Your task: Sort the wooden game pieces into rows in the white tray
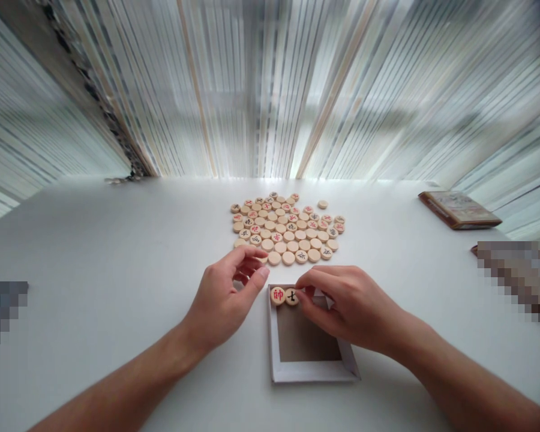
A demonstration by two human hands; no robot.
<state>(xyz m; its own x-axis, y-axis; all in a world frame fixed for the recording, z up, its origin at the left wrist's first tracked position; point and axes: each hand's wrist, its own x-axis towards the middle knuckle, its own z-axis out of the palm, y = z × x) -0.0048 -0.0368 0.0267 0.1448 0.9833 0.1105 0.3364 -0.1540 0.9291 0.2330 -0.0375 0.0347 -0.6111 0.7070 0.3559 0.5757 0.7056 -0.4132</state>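
A shallow white-rimmed box (274, 354) with a brown inside stands in front of me. In its far left corner a round wooden Chinese chess piece with a red character (278, 296) lies beside a piece with a black character (290, 296). My right hand (342, 300) reaches over the box, thumb and forefinger pinched at the right edge of the black-marked piece. Left of the box, my left hand (231, 294) hovers with curved fingers, thumb apart from them, holding nothing visible. Its fingertips partly cover the near left edge of the spread of Chinese chess pieces (280, 246).
The many pieces lie flat on the white table (139, 258), some showing red or black characters, others blank. One blank piece (323, 204) sits apart at the far right. A flat brown-edged box (459, 209) lies farther right. Striped curtains (252, 90) hang behind the table.
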